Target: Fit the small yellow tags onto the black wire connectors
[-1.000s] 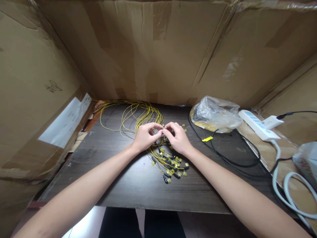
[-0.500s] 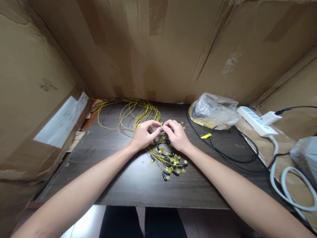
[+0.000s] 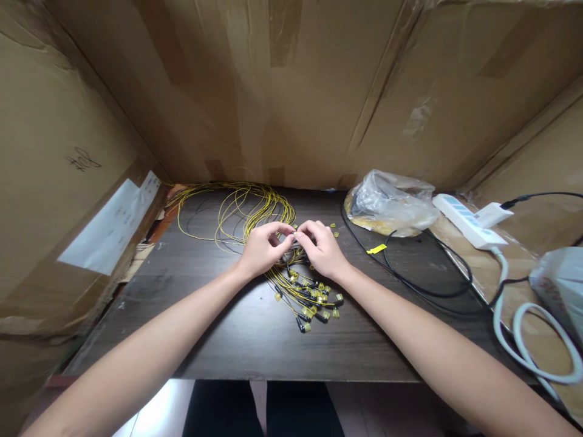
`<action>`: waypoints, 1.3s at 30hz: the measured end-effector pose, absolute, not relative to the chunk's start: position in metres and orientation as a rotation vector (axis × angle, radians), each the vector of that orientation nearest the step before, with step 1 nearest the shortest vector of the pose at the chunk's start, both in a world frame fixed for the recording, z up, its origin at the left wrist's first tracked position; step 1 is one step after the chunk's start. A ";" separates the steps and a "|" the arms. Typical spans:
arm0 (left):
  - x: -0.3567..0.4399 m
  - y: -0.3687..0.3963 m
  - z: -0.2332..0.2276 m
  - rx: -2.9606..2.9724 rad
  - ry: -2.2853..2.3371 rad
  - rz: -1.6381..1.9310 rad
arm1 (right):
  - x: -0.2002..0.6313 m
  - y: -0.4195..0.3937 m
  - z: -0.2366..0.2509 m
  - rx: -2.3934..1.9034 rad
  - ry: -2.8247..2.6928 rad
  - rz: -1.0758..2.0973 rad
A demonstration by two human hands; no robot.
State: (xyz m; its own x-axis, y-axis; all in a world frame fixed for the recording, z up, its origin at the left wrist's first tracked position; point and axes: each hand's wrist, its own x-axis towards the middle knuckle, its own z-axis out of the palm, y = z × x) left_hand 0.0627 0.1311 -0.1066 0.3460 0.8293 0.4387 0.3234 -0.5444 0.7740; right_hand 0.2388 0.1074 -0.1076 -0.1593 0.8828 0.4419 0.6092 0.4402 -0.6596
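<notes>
Yellow cables (image 3: 276, 200) lie on the tabletop (image 3: 218, 346); clock centred on the fingertips, looped bulk at 10 to 11, near ends fanned toward 5. Those ends carry black connectors (image 3: 300, 326) with see-through yellow caps (image 3: 311, 311).

Both hands are in a narrow thumb-and-forefinger pinch, tips nearly meeting on one small piece (image 3: 294, 233). Left hand (image 3: 264, 250) comes in from 8, right hand (image 3: 324, 252) from 4. Piece is mostly covered; can't tell if it's a cable end or a cap.

Handling notes, my judgement: line up both pinches on one axis so force runs straight and nothing twists. Light pressure; something that small probably squirts out if squeezed off-centre. Leave slack in the strands below the palms; thin line likely dislikes tight bends at a connector. Lift clear of the fan at 5 before shifting either wrist, easy to snag a neighbour. Two yellow bits (image 3: 336, 234) sit at 3, near the right knuckles; don't sweep them. Plastic bag (image 3: 394, 203), between 2 and 3, is well apart.
</notes>
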 end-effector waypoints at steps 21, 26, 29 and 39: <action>0.063 0.129 -0.106 2.095 0.966 1.149 | 0.239 0.109 -0.108 -1.254 -1.872 0.460; 0.063 0.130 -0.106 2.086 0.986 1.146 | 0.239 0.109 -0.107 -1.274 -1.888 0.487; 0.063 0.130 -0.105 2.011 1.033 1.137 | 0.239 0.108 -0.108 -1.246 -1.832 0.488; 0.062 0.130 -0.106 2.034 0.953 1.116 | 0.240 0.109 -0.109 -1.280 -1.899 0.483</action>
